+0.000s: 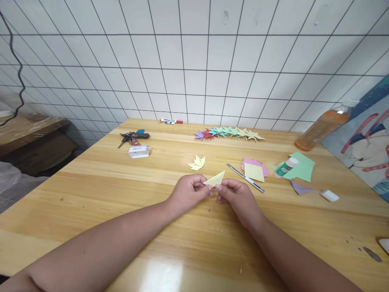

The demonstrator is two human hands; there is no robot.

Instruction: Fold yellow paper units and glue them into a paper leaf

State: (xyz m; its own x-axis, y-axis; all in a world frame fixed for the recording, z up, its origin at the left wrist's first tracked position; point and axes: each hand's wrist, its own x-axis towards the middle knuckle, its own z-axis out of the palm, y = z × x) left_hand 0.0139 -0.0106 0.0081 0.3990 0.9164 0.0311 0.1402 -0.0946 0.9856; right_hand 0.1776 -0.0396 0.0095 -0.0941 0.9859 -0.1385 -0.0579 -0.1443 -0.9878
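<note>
Between my two hands is a small piece of folded yellow paper (215,179), pointed at its right end. My left hand (192,190) pinches its lower left edge between thumb and fingers. From the other side my right hand (236,197) grips the lower edge, its thumb close to the left one. Just beyond them on the table lies a folded yellow leaf-shaped paper piece (197,163) with several points. A silver craft knife (245,177) rests right of my right hand, beside a stack of yellow paper (254,172) and pink paper (252,161).
A row of folded coloured pieces (229,133) lines the table's back. Keys (133,138), a small white box (139,151) and markers (171,121) lie left. Rightward are a glue stick (286,167), green paper (300,166), purple paper (300,188), an eraser (330,196) and a leaning bottle (323,127).
</note>
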